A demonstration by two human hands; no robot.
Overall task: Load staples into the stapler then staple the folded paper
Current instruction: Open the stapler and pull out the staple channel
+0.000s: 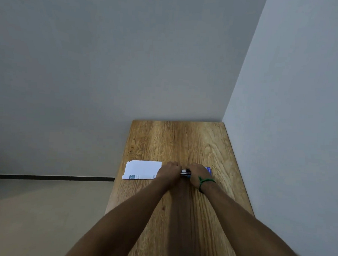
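Hands, left [170,171] and right [198,172], hide most of stapler [185,172]; each grip's closure unclear.

Both hands meet on a stapler over the wooden surface [183,144].
The left hand [169,171] and right hand [198,174] clasp the stapler [185,172] beside the folded paper [143,170].

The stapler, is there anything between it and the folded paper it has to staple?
Only the left hand, which grips the stapler together with the right hand and covers the folded paper's near end. Nothing else visible lies between them on the wooden table.
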